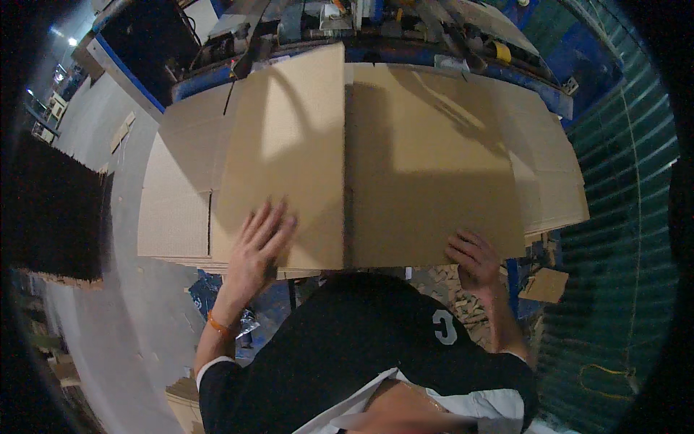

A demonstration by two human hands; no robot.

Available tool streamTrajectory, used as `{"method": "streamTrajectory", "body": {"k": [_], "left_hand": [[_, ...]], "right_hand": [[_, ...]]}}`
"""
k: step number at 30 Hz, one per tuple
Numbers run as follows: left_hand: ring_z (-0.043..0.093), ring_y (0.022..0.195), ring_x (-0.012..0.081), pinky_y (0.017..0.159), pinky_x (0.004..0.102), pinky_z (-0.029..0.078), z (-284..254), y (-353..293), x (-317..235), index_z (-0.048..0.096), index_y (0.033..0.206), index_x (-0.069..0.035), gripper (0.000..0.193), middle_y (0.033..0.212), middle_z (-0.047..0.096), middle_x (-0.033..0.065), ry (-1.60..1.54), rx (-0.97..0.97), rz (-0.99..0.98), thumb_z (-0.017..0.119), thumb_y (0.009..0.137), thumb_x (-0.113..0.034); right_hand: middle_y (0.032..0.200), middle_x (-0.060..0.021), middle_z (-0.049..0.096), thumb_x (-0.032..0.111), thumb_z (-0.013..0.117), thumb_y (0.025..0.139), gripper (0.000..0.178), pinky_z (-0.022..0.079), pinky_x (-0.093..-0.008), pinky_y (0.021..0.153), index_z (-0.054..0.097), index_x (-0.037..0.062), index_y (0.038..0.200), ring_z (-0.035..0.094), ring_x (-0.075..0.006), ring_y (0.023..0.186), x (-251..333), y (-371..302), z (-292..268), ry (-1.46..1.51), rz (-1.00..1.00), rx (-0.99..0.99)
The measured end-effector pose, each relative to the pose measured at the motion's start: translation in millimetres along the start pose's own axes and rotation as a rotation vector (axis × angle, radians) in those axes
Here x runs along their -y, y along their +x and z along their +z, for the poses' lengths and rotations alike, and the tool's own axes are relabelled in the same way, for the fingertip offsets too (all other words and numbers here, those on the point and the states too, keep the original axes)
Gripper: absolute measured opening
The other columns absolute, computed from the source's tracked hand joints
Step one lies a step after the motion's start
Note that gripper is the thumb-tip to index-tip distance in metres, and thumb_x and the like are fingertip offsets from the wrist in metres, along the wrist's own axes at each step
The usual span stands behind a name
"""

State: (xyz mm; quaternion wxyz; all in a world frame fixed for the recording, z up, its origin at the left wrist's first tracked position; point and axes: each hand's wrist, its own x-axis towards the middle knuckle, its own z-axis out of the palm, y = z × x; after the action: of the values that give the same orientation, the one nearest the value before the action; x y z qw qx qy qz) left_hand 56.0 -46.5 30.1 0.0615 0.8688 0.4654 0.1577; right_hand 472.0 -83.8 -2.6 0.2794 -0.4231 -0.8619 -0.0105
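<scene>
A folded brown cardboard sheet (434, 195) lies before me on a stack of similar sheets. Its left panel (296, 159) rises slightly along a dark seam in the middle. My left hand (262, 239) rests on that panel near its lower left, fingers spread and lying on the board. An orange band circles the left wrist. At the near right edge, my right hand (476, 262) has its fingers bent over the top of the sheet, gripping the border. Its thumb is hidden.
Beyond the sheets stands a machine (376, 36) with a blue frame and dark rollers. Green corrugated wall (614, 239) runs along the right. A dark stack (58, 210) stands at the left on the grey floor (130, 318). Cardboard scraps (470, 311) lie below the near edge.
</scene>
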Motion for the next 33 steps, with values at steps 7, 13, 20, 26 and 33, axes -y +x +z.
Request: {"method": "streamTrajectory", "body": {"k": [7,13,20,26,33], "left_hand": [[0.031,0.129,0.0340,0.107,0.0480,0.024,13,23,10,0.041,0.132,-0.014,0.064,0.141,0.034,0.0115,0.151,0.128,0.009,0.053,0.071,0.002],[0.032,0.129,0.0322,0.106,0.0491,0.025,8,63,46,0.038,0.135,-0.014,0.062,0.140,0.034,0.0135,0.097,-0.074,0.075,0.057,0.076,-0.013],[0.039,0.124,0.0320,0.100,0.0392,0.036,22,157,103,0.041,0.134,-0.014,0.059,0.135,0.040,0.0143,0.071,-0.322,0.112,0.053,0.076,-0.007],[0.049,0.111,0.0311,0.091,0.0380,0.042,44,236,137,0.044,0.129,-0.009,0.044,0.120,0.051,0.0172,-0.138,-0.507,-0.329,0.047,0.086,-0.020],[0.045,0.118,0.0333,0.099,0.0380,0.036,-13,85,161,0.039,0.129,0.001,0.062,0.127,0.047,0.0213,0.242,-0.619,-0.477,0.067,0.080,-0.025]], "right_hand": [[0.125,-0.0095,0.050,0.009,0.067,0.067,0.044,0.041,-0.0457,0.093,0.058,0.0113,0.110,0.048,-0.0319,0.115,-30,15,-3,-0.060,-0.059,0.215],[0.140,-0.0120,0.032,0.036,0.069,0.069,0.066,0.033,-0.0468,0.100,0.047,0.0138,0.128,0.032,-0.0330,0.127,-100,65,3,-0.217,-0.003,0.251],[0.137,-0.0129,0.036,0.055,0.059,0.074,0.073,0.029,-0.0455,0.102,0.040,0.0176,0.134,0.033,-0.0326,0.126,-162,153,17,-0.258,0.256,0.415],[0.139,-0.0158,0.031,0.051,0.056,0.079,0.068,0.026,-0.0436,0.105,0.037,0.0175,0.135,0.026,-0.0352,0.130,-193,194,56,-0.317,0.390,0.179],[0.137,-0.0218,0.034,0.041,0.060,0.078,0.067,0.027,-0.0424,0.105,0.040,0.0036,0.130,0.029,-0.0339,0.129,-171,64,-15,-0.264,0.806,-0.317]]}}
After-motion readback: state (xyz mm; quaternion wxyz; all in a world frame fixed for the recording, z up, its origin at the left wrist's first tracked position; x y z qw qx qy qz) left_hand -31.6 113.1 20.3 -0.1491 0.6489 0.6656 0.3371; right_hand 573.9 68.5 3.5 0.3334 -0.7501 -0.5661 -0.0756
